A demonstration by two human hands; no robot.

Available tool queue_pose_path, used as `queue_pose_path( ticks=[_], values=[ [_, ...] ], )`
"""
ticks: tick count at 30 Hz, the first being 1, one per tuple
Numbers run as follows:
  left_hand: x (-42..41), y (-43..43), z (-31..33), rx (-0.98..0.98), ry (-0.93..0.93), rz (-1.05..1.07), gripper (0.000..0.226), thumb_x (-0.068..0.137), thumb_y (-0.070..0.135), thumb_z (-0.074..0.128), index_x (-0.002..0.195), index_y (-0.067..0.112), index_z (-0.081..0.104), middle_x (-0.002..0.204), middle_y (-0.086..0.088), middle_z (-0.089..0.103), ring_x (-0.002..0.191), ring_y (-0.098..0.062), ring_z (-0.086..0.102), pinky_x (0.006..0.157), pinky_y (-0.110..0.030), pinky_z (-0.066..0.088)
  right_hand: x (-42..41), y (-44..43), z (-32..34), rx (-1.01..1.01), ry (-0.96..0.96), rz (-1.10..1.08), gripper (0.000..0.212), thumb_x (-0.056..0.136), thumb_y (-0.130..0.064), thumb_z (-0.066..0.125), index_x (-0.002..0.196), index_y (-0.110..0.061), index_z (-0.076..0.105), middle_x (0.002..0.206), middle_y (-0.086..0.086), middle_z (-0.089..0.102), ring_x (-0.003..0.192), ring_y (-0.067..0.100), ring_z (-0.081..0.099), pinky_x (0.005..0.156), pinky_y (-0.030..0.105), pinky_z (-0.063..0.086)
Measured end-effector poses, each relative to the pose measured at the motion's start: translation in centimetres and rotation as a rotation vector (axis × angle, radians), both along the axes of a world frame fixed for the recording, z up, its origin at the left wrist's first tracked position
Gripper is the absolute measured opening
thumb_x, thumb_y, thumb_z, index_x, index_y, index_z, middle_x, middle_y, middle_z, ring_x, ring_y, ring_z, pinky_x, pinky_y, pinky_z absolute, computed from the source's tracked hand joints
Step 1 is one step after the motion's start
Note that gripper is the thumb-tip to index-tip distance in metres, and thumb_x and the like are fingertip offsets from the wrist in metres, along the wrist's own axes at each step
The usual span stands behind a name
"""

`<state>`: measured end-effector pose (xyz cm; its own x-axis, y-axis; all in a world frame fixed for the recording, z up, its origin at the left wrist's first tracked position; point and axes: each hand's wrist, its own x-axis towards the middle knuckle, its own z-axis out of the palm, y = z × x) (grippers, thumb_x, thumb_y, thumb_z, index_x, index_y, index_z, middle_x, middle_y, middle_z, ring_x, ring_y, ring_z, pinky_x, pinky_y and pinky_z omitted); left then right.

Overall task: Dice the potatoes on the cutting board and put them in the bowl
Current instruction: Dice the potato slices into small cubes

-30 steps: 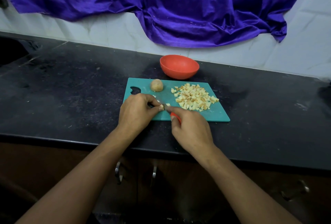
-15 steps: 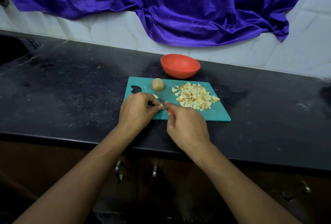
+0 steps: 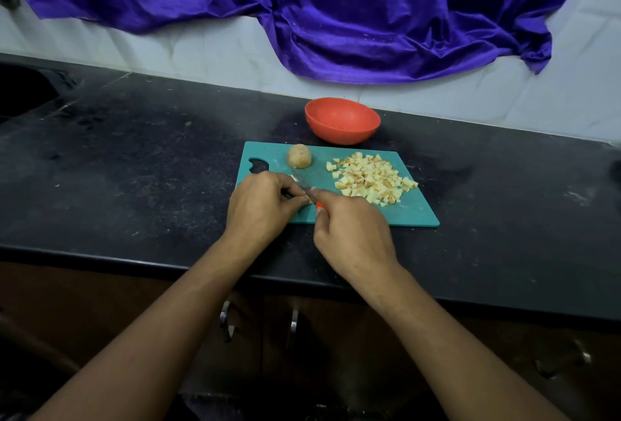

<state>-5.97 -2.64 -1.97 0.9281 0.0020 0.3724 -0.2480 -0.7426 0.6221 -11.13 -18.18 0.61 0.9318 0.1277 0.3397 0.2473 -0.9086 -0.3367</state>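
While the left hand (image 3: 262,205) pinches a small potato piece (image 3: 305,200) on the green board (image 3: 416,212), I see the right hand (image 3: 353,235) curled tight round the knife (image 3: 302,184).

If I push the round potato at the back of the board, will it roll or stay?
The round potato looks rounded, so it would probably roll rather than slide. The cutting board is flat with no rim, so likely nothing stops it.
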Motion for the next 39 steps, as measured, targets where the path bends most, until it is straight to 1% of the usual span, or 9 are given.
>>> queue_pose_path(
  ticks=[4, 13, 22, 26, 29, 32, 34, 37, 39],
  values=[
    [0.1, 0.0, -0.1, 0.001, -0.002, -0.005, 0.004, 0.085, 0.034, 0.082, 0.084, 0.031, 0.079, 0.075, 0.018, 0.072, 0.070, 0.002, 0.065, 0.068, -0.027, 0.056, -0.1, 0.2, -0.2, -0.027, 0.003, 0.002, 0.044, 0.104, -0.029, 0.047, 0.148, -0.033, 0.054, 0.092, -0.001, 0.070, 0.083, 0.018, 0.066, 0.074, 0.040, 0.057],
    [-0.2, -0.1, 0.1, 0.026, -0.012, -0.011, 0.005, 0.087, 0.030, 0.078, 0.084, 0.034, 0.079, 0.077, 0.018, 0.073, 0.069, 0.003, 0.063, 0.066, -0.022, 0.051, 0.4, 0.7, -0.3, -0.163, 0.016, 0.025, 0.046, 0.103, -0.024, 0.047, 0.149, -0.027, 0.051, 0.105, 0.001, 0.070, 0.097, 0.023, 0.066, 0.079, 0.039, 0.052],
    [-0.3, -0.2, 0.1, 0.022, -0.001, 0.007, 0.008, 0.085, 0.034, 0.081, 0.079, 0.036, 0.075, 0.071, 0.021, 0.068, 0.068, 0.004, 0.062, 0.060, -0.016, 0.043, -0.7, -0.7, -0.9, -0.182, 0.003, 0.035, 0.048, 0.105, -0.026, 0.046, 0.152, -0.032, 0.048, 0.095, -0.002, 0.069, 0.086, 0.019, 0.065, 0.072, 0.038, 0.054],
    [-0.2, -0.1, 0.2, 0.027, 0.029, 0.004, 0.008, 0.085, 0.034, 0.080, 0.082, 0.033, 0.074, 0.069, 0.019, 0.065, 0.067, 0.001, 0.060, 0.060, -0.021, 0.043, 0.1, -2.3, -0.9, 0.113, 0.111, 0.060, 0.039, 0.105, -0.030, 0.053, 0.141, -0.039, 0.060, 0.092, -0.009, 0.070, 0.070, 0.008, 0.059, 0.062, 0.030, 0.051],
    [-0.2, -0.2, 0.5, 0.037, 0.044, -0.009, 0.006, 0.087, 0.030, 0.079, 0.089, 0.034, 0.075, 0.069, 0.021, 0.062, 0.067, 0.002, 0.058, 0.062, -0.023, 0.044, 1.7, -3.6, -1.5, 0.457, 0.135, -0.022, 0.037, 0.104, -0.027, 0.058, 0.140, -0.033, 0.063, 0.085, -0.018, 0.060, 0.062, 0.000, 0.047, 0.055, 0.017, 0.035],
    [-0.2, -0.3, 0.4, 0.063, 0.034, -0.017, 0.010, 0.091, 0.029, 0.073, 0.097, 0.036, 0.076, 0.073, 0.025, 0.060, 0.071, 0.002, 0.058, 0.063, -0.022, 0.045, 1.5, -3.9, -2.1, 0.423, 0.055, -0.047, 0.038, 0.104, -0.028, 0.058, 0.141, -0.032, 0.062, 0.073, -0.023, 0.044, 0.060, -0.004, 0.039, 0.056, 0.011, 0.027],
    [0.0, -0.7, 0.5, 0.101, 0.017, -0.027, 0.010, 0.091, 0.041, 0.071, 0.098, 0.037, 0.077, 0.084, 0.023, 0.066, 0.082, -0.002, 0.061, 0.065, -0.025, 0.044, 1.0, -3.6, -2.0, 0.367, 0.030, -0.031, 0.038, 0.104, -0.028, 0.057, 0.140, -0.034, 0.062, 0.081, -0.019, 0.061, 0.063, -0.004, 0.047, 0.057, 0.010, 0.033],
    [0.5, -1.7, 0.5, 0.141, 0.005, -0.056, 0.023, 0.086, 0.054, 0.072, 0.101, 0.036, 0.076, 0.105, 0.018, 0.070, 0.097, -0.007, 0.062, 0.078, -0.034, 0.053, 0.6, -3.3, -1.7, 0.253, -0.007, -0.019, 0.040, 0.103, -0.029, 0.055, 0.142, -0.036, 0.061, 0.119, -0.011, 0.073, 0.086, 0.004, 0.064, 0.071, 0.021, 0.051],
    [0.7, -2.0, 0.6, 0.136, 0.002, -0.047, 0.025, 0.085, 0.055, 0.073, 0.101, 0.036, 0.075, 0.109, 0.016, 0.071, 0.101, -0.008, 0.063, 0.081, -0.036, 0.054, 0.3, -3.1, -1.6, 0.175, -0.024, -0.021, 0.041, 0.103, -0.029, 0.054, 0.144, -0.035, 0.059, 0.113, -0.006, 0.074, 0.084, 0.010, 0.066, 0.071, 0.028, 0.053]
  ],
)
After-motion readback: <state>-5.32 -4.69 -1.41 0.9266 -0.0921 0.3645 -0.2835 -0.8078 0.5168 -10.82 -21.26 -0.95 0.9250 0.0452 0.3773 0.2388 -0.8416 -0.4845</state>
